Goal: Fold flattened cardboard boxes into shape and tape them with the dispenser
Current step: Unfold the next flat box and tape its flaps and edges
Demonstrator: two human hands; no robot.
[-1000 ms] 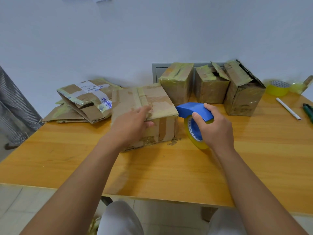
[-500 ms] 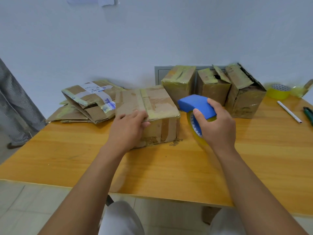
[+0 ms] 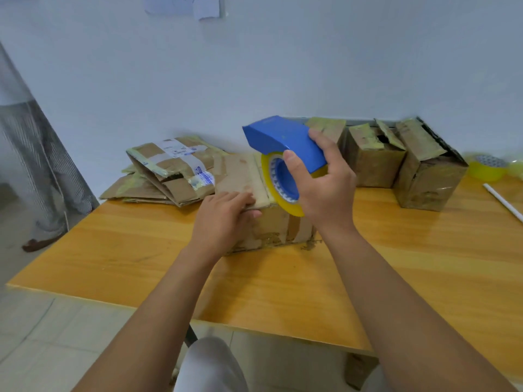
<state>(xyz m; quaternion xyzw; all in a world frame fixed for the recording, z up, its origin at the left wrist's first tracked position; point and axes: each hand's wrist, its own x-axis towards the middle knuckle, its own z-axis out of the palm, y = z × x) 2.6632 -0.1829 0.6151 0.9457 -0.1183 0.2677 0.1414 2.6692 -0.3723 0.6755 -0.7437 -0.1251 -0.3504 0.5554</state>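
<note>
A worn brown cardboard box [image 3: 271, 227] with old tape on it stands folded into shape on the wooden table [image 3: 396, 264]. My left hand [image 3: 223, 219] rests on the box's near top edge, fingers flat over the closed flaps. My right hand [image 3: 325, 185] grips the blue tape dispenser [image 3: 283, 140] with its yellow roll, held in the air above the right part of the box top, clear of the table. A pile of flattened boxes [image 3: 169, 174] lies at the back left.
Three folded boxes [image 3: 424, 171] stand in a row against the wall at the back right. A spare yellow tape roll [image 3: 488, 166] and a white pen [image 3: 502, 203] lie at the far right. A person's striped trouser legs [image 3: 42, 165] stand left of the table.
My right hand has lifted the dispenser from the table beside the box up and left, over the box top. My left hand stays on the box.
</note>
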